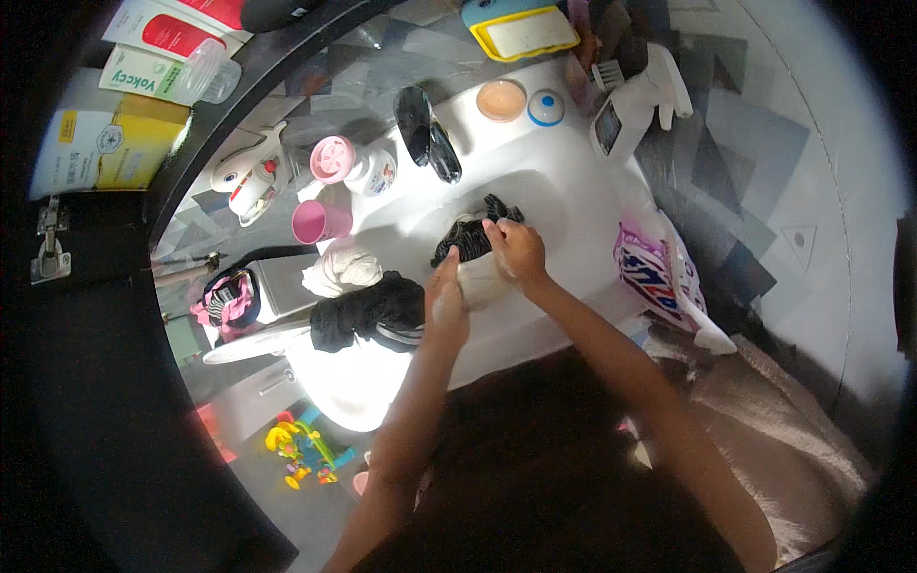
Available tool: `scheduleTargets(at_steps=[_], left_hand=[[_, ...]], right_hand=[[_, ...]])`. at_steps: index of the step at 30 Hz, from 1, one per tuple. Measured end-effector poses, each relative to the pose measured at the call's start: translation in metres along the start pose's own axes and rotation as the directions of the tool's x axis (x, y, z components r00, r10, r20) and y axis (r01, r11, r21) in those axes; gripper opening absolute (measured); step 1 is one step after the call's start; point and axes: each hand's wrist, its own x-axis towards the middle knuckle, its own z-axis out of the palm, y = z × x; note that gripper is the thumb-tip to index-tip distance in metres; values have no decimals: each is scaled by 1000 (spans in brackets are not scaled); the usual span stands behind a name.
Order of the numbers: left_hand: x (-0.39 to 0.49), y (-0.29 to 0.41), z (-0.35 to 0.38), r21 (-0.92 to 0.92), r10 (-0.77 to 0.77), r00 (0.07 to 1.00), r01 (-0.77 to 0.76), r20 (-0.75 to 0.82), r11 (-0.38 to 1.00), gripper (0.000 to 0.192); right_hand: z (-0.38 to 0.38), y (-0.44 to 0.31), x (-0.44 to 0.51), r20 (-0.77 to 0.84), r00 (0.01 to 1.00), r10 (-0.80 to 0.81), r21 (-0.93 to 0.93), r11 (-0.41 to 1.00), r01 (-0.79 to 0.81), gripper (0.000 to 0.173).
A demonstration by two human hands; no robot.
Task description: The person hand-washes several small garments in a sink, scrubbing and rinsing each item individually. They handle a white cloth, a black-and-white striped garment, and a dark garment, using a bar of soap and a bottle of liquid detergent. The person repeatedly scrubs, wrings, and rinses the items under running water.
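Over the white washbasin (594, 208), a damp-looking cream cloth (481, 283) is stretched between my two hands. My left hand (445, 297) grips its left edge, thumb on top. At the opposite edge my right hand (519, 252) holds it with bent fingers. A black striped fabric (466, 240) lies bunched just beyond, close to both thumbs, with a dark end rising beside the right one. Whether the striped and cream fabric are one garment, I cannot tell. Whitish suds show on the back of my left hand.
A black faucet (424, 136) juts over the basin's far side. To the left, black clothing (369, 311) and a white cloth bundle (344, 271) lie by the toilet. A pink cup (319, 222), a spray bottle (634, 107) and a detergent bag (655, 268) stand around the rim.
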Motion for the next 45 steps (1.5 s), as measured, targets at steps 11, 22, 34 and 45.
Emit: scheduleTargets(at_steps=[11, 22, 34, 45], left_hand=[[120, -95, -48, 934, 598, 717, 271, -358, 234, 43], [156, -132, -86, 868, 819, 573, 395, 23, -301, 31], [162, -117, -82, 943, 803, 590, 309, -87, -126, 25], [157, -110, -80, 995, 800, 597, 95, -64, 8, 32]], right_hand=[[100, 55, 15, 326, 944, -48, -379, 908, 177, 53], [126, 79, 33, 315, 936, -154, -327, 909, 260, 43], [122, 73, 47, -55, 945, -322, -314, 904, 289, 21], [123, 67, 53, -124, 990, 69, 3, 998, -69, 40]])
